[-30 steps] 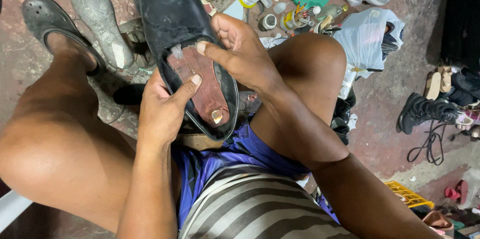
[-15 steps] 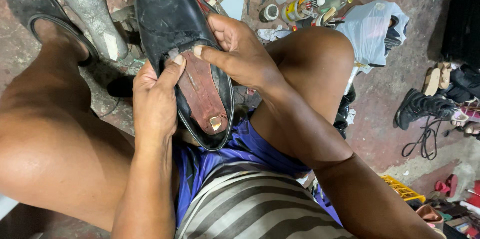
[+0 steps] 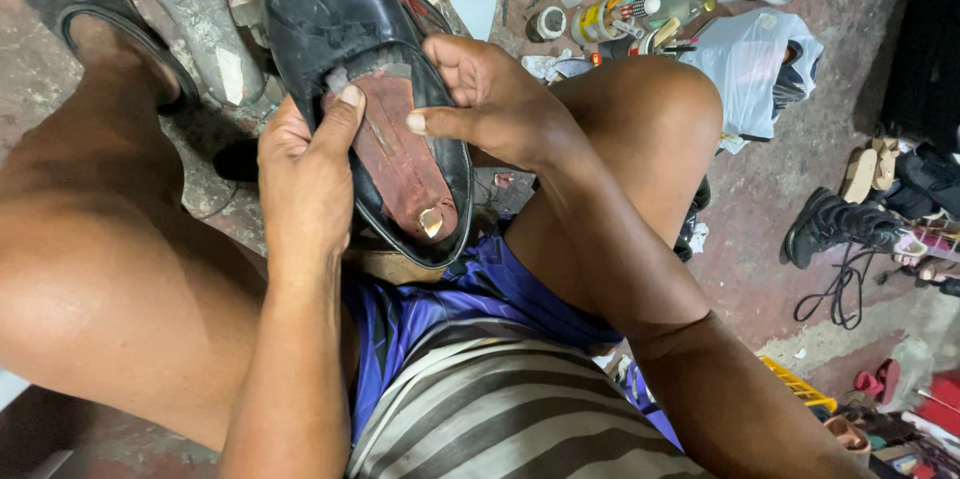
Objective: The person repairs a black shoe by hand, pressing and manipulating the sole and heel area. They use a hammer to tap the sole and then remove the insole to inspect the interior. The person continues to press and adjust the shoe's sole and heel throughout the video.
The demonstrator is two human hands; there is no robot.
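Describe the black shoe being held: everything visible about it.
The black shoe looks like worn, scuffed leather, opening upward, toe pointing away over the floor. Inside, a reddish-brown insole is rough, with a pale patch at the heel. The left hand grips its side, thumb on the insole; the right hand holds the opposite rim.

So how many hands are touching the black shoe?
2. The left hand grips the black shoe from the left; the right hand presses its reddish insole from the right.
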